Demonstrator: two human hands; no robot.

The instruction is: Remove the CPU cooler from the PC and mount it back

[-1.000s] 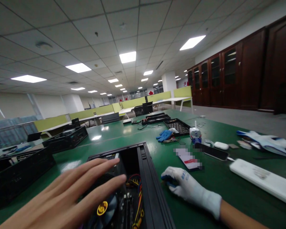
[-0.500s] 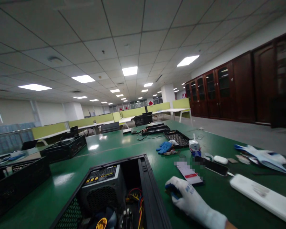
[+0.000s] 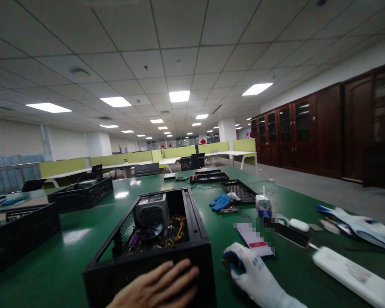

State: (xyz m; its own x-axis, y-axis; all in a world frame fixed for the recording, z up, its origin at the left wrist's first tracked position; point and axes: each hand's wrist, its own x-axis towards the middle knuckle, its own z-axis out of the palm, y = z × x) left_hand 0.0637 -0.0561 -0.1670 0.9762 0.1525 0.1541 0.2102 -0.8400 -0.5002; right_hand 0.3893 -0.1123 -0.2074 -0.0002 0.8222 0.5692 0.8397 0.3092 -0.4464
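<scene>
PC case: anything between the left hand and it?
Nothing visible. The left hand lies flat on the near wall of the PC case, fingers spread. The gloved right hand rests on the green table just right of the case, not between them.

left hand (image 3: 157, 284) flat on computer case (image 3: 154, 252)

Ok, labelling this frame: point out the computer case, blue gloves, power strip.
computer case (image 3: 109, 273), head view, front wall
blue gloves (image 3: 220, 202), head view, middle
power strip (image 3: 353, 273), head view, top face
</scene>
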